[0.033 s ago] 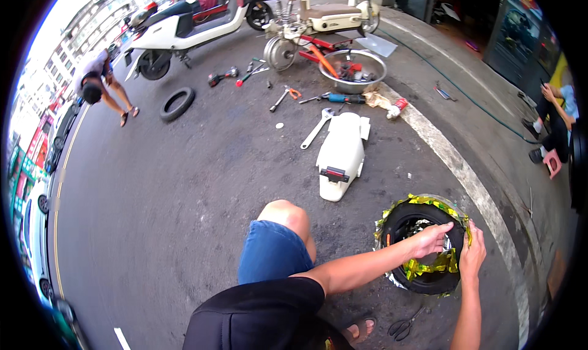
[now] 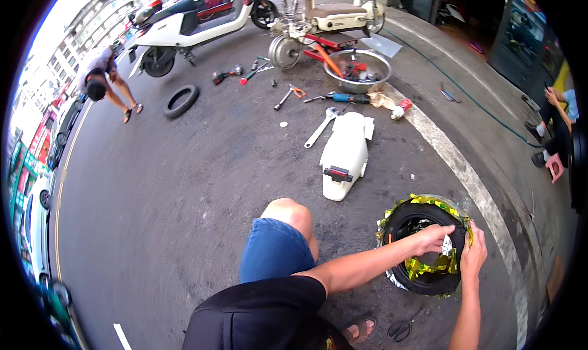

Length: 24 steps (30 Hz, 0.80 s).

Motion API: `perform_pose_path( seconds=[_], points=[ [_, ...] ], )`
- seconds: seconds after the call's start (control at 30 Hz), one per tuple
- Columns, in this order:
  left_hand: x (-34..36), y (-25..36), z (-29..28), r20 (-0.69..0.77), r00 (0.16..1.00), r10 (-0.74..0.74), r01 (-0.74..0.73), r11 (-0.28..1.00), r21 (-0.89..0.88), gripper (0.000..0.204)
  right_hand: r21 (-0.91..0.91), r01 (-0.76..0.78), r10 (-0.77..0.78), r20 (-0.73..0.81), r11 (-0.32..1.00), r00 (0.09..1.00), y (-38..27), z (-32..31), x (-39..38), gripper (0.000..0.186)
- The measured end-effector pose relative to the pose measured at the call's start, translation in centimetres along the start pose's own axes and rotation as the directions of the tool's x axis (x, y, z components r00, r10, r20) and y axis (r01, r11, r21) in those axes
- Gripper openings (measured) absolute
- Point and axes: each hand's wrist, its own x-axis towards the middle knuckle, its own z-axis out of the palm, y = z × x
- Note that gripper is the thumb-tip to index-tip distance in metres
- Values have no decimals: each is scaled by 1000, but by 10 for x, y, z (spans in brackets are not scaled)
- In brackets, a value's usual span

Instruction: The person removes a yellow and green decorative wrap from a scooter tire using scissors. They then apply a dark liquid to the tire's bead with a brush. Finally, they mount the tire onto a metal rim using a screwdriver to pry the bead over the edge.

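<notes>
At lower right a black tyre lies on the road, with torn yellow and silver foil wrapping around its rim and inside it. My left hand reaches across to the tyre's inner right side, fingers curled on the wrapping. My right hand grips the outer right edge, where yellow foil sticks up. Scissors lie just below the tyre. Above it sit a white plastic body panel with a rear lamp and a large adjustable wrench.
Scooters, one partly dismantled, stand behind scattered tools and a metal basin. A loose tyre lies left, near a bending person. A seated person is beside the hose at right. A pale kerb line crosses.
The scene has shifted slightly rightward in the view. A silver scrap shows more plainly at my left fingers. Both hands stay at the tyre's right side.
</notes>
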Motion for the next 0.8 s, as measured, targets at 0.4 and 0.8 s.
perform_pose_path(
  seconds=[0.4,0.8],
  points=[
    [-8,99,16,519,815,256,-465,-245,851,67,149,-62,63,-1,987,998,41,-13,4,19],
    [-40,104,1,589,774,234,-557,-192,808,56,383,-106,106,19,918,994,2,-20,-10,10]
  ],
)
